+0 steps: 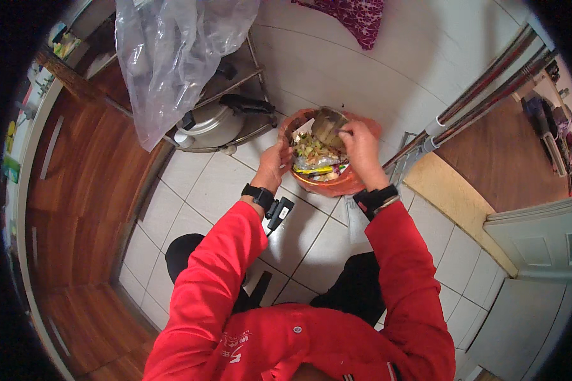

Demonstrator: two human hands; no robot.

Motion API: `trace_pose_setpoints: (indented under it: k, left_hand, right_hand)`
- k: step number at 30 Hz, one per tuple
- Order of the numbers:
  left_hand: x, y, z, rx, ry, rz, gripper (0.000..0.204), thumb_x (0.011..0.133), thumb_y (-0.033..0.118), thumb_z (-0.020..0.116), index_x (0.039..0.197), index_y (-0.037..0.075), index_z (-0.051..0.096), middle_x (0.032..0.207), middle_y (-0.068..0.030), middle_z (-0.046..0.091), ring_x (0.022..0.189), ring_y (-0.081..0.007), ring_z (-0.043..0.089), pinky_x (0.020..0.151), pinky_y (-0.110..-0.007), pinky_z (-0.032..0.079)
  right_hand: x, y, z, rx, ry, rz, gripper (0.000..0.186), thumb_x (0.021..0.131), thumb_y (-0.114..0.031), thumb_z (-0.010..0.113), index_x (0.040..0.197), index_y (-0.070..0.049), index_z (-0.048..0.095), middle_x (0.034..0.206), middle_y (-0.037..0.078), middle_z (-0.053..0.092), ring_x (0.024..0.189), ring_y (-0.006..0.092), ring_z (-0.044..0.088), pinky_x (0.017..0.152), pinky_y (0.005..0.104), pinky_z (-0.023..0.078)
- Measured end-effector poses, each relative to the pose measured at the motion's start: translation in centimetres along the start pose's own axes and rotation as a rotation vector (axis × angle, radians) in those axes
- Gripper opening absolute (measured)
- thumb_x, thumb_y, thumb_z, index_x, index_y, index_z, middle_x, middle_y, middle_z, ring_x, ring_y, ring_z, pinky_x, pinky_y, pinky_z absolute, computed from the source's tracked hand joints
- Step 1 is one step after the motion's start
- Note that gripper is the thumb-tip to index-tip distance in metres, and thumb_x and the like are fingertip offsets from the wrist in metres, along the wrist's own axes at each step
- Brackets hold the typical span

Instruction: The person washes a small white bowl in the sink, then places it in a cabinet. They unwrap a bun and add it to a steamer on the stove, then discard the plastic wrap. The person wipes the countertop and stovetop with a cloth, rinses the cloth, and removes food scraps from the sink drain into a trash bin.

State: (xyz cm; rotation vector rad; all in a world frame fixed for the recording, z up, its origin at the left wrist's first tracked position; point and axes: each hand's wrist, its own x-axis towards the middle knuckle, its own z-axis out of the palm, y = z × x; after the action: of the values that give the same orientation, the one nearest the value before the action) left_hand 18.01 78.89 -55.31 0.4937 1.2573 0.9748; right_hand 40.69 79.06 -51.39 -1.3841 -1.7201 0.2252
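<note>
A waste bin lined with an orange-red plastic bag (pixel 327 185) stands on the floor in front of me. Food scraps (pixel 314 151), crumpled clear plastic and a yellow wrapper fill it. My right hand (pixel 361 146) pinches the edge of a brownish, see-through container (pixel 328 129), which is tilted over the far side of the bin. Its exact kind is hard to make out. At the bin's left rim, my left hand (pixel 274 166) has its fingers curled over the bag's edge; the fingertips are partly hidden.
To the left, a metal rack holds a lidded silver pot (pixel 215 127), with a large clear plastic sheet (pixel 178 63) hanging above. Wooden drawers (pixel 95 190) line the left side. Metal poles (pixel 464 95) lean at the right, near a wooden-topped cabinet (pixel 502 159).
</note>
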Motion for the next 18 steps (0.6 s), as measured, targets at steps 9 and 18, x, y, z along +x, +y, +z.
trace_pose_setpoints:
  k: [9, 18]
  left_hand:
    - [0.6, -0.5, -1.3, -0.071, 0.042, 0.040, 0.025, 0.092, 0.031, 0.049, 0.104, 0.010, 0.055, 0.091, -0.0005, 0.064, 0.083, -0.0133, 0.056, 0.077, -0.034, 0.044]
    - [1.0, -1.2, -3.0, -0.093, 0.102, 0.010, 0.022, 0.089, 0.030, 0.053, 0.100, 0.011, 0.056, 0.090, -0.0001, 0.063, 0.080, -0.0116, 0.054, 0.072, -0.034, 0.045]
  right_hand:
    - [-2.9, 0.2, 4.9, -0.675, -0.539, -0.278, 0.010, 0.073, -0.010, 0.057, 0.076, -0.009, 0.067, 0.080, 0.010, 0.061, 0.071, 0.0262, 0.065, 0.061, 0.0370, 0.052]
    - [-5.1, 2.4, 8.7, -0.703, -0.664, -0.380, 0.011, 0.071, -0.007, 0.057, 0.080, -0.009, 0.062, 0.080, 0.010, 0.058, 0.071, 0.0261, 0.063, 0.060, 0.0372, 0.051]
